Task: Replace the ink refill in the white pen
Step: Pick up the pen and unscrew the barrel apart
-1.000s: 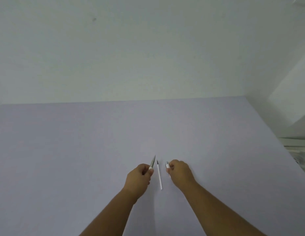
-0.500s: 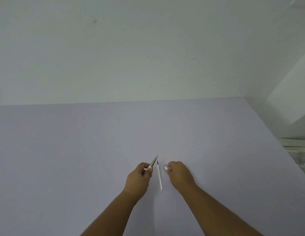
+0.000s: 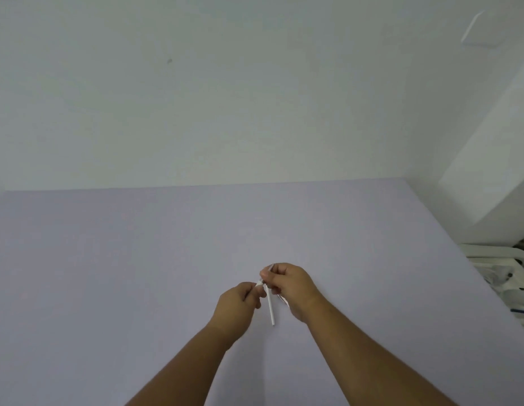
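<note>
My left hand (image 3: 236, 303) and my right hand (image 3: 291, 285) are pressed together over the lavender table (image 3: 138, 273), both closed on pieces of the white pen. A short white stretch of pen (image 3: 259, 284) shows between the fingers. A thin grey tip (image 3: 271, 266) pokes out above my right fingers. A sliver of another pen piece (image 3: 284, 300) shows under my right palm. A thin white ink refill (image 3: 270, 309) lies on the table between my wrists, its far end hidden by my fingers. How the pen pieces meet is hidden.
A plain pale wall (image 3: 255, 98) rises behind the table's far edge. Off the table's right edge stands white furniture with cluttered items (image 3: 500, 273). The table's right edge runs diagonally toward the near right corner.
My hands, which were apart on either side of the refill, have come together above its far end. The grey-tipped piece in my left hand now sits against my right fingers. The refill has not moved.
</note>
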`<move>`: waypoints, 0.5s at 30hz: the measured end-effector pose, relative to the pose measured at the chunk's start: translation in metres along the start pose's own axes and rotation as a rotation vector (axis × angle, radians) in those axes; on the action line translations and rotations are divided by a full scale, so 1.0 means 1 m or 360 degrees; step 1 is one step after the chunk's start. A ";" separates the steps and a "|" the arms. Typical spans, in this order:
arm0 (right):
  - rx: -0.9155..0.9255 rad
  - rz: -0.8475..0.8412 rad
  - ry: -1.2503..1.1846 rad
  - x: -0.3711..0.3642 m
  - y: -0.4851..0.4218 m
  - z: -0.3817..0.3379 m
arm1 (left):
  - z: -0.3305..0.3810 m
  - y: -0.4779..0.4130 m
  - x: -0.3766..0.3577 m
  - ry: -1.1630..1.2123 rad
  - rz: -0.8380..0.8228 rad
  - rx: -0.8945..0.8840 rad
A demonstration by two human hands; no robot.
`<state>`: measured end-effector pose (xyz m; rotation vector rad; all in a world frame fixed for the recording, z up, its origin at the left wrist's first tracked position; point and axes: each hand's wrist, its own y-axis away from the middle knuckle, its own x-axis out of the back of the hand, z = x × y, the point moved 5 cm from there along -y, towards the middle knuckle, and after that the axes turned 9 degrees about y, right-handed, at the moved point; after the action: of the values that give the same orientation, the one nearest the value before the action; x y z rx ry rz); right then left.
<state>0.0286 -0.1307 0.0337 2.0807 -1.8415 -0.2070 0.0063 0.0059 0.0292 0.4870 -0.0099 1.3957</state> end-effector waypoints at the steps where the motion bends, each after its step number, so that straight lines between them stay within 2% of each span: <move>1: 0.0020 -0.0042 -0.0054 0.000 0.002 -0.003 | 0.001 0.002 0.002 0.0048 -0.0030 0.0011; 5: -0.0041 -0.0131 -0.0149 -0.001 0.010 -0.005 | 0.008 0.010 0.007 -0.0010 -0.0092 -0.0032; 9: -0.0081 -0.0012 0.0054 0.004 0.015 -0.006 | 0.013 0.017 0.009 -0.0146 -0.0097 -0.0082; 12: 0.0008 -0.0090 -0.0130 0.003 0.018 -0.008 | 0.016 0.021 0.011 -0.0233 -0.0050 -0.0130; 15: -0.0058 -0.0100 -0.0171 0.002 0.023 -0.013 | 0.021 0.024 0.011 -0.0269 -0.0027 -0.0181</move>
<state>0.0123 -0.1327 0.0542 2.1420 -1.8198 -0.3721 -0.0081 0.0119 0.0588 0.5074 -0.2206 1.3260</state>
